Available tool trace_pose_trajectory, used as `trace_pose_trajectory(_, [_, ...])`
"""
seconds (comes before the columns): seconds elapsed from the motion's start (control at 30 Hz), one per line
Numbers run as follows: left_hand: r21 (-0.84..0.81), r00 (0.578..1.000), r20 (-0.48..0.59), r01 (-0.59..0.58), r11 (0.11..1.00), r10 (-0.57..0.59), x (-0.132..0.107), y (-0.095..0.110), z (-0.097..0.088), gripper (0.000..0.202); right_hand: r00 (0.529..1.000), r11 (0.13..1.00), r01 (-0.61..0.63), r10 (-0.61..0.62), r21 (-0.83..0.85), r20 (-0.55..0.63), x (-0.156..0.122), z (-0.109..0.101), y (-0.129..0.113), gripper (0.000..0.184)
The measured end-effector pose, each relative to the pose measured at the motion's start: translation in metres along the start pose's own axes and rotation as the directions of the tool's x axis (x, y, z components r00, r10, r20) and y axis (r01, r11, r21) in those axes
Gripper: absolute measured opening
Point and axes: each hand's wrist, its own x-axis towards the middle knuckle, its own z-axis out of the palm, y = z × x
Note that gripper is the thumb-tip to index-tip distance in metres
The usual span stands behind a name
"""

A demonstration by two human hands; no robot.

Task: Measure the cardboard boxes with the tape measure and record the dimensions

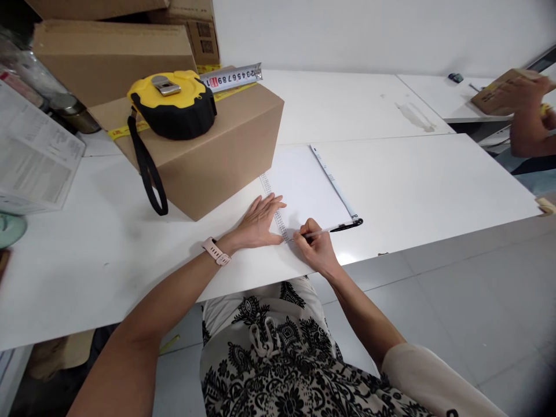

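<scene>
A spiral notebook (306, 182) lies on the white table with a blank page up and its coil along the left side. My left hand (260, 223) rests at the coil, fingers spread over the page edge. In my right hand (318, 246), a black-and-clear pen (346, 226) is gripped, its tip by the notebook's lower left corner. Behind the left hand stands a closed cardboard box (221, 165). On top of it sits a yellow and black tape measure (174, 104), its blade partly out and its black strap hanging down.
More cardboard boxes (113, 55) are stacked at the back left. A printed white carton (37, 142) and a jar (73, 113) stand on the left. At the far right, another person's hand (523, 90) touches a small cardboard box (490, 95). The table's front edge runs close to my body.
</scene>
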Motion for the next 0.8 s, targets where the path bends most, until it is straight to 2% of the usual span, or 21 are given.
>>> trace_pose_trajectory(0.8, [0.013, 1.0, 0.002, 0.002, 1.0, -0.002, -0.0002, 0.0, -0.0002, 0.076, 1.0, 1.0, -0.004, 0.003, -0.007, -0.016, -0.0003, 0.0001, -0.0005, 0.021])
